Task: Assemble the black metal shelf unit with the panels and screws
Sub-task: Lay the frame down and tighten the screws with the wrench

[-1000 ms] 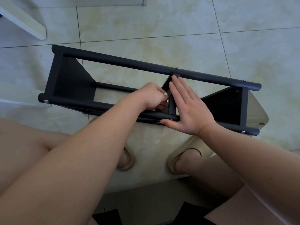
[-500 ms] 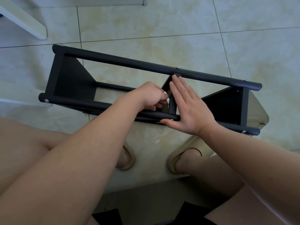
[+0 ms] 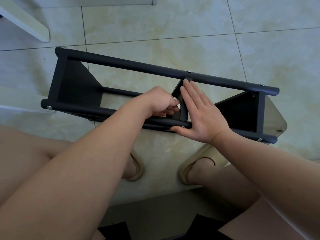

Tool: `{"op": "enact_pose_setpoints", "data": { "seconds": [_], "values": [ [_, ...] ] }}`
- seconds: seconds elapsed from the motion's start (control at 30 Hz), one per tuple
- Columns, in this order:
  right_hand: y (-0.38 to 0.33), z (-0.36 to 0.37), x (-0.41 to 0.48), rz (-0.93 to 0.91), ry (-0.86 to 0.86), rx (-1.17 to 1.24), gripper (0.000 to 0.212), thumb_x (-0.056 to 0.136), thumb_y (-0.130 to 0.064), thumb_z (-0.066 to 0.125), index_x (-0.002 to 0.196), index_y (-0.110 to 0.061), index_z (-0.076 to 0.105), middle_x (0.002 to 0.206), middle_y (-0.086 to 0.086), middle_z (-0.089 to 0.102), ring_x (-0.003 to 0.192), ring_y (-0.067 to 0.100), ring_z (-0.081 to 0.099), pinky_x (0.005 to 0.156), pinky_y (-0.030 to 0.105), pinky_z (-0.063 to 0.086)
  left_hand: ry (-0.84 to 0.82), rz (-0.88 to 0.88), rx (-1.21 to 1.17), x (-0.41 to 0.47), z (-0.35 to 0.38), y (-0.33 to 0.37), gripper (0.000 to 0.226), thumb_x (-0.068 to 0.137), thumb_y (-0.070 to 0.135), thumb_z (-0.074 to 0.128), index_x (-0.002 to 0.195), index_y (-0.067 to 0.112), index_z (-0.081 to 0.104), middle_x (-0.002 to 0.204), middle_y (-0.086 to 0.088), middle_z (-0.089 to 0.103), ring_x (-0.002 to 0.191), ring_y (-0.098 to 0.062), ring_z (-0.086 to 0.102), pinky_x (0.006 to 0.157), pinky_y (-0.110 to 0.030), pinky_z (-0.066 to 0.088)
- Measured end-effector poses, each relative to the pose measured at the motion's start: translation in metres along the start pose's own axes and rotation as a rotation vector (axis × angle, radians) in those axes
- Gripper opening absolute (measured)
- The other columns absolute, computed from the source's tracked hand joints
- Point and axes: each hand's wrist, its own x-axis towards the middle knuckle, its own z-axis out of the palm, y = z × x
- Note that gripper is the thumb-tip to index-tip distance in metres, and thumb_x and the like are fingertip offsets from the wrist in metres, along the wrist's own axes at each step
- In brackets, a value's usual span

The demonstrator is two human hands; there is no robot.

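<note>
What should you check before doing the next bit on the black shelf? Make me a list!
1. Right hand flat on middle panel, steadying it: ok.
2. Far screw shows in far rail above that panel: ok.
3. Near screw shows in near rail beside that hand: ok.
4. Whether the curled left hand holds anything: cannot tell.
5. Both screws fully tight: cannot tell.

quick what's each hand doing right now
Left hand: fingers curled at the middle panel; what they pinch is hidden.
Right hand: open, flat against the middle panel, thumb on the near tube.
</note>
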Motion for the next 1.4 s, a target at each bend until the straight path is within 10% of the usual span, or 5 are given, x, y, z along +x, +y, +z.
{"op": "enact_pose_setpoints", "data": {
  "seconds": [1.4],
  "values": [
    [0.001, 0.002, 0.0, 0.004, -0.016, -0.012, 0.11, 0.085, -0.076, 0.048, 0.158, 0.002, 0.019, 0.168, 0.016, 0.008, 0.157, 0.032, 0.007, 0.123, 0.052, 0.023, -0.114, 0.096, 0.538, -0.002, -0.008, -0.004, 0.025, 0.096, 0.012, 0.059, 0.077, 0.027, 0.066, 0.088, 0.003, 0.067, 0.083, -0.015, 0.057, 0.076, -0.03, 0.045]
  ]
}}
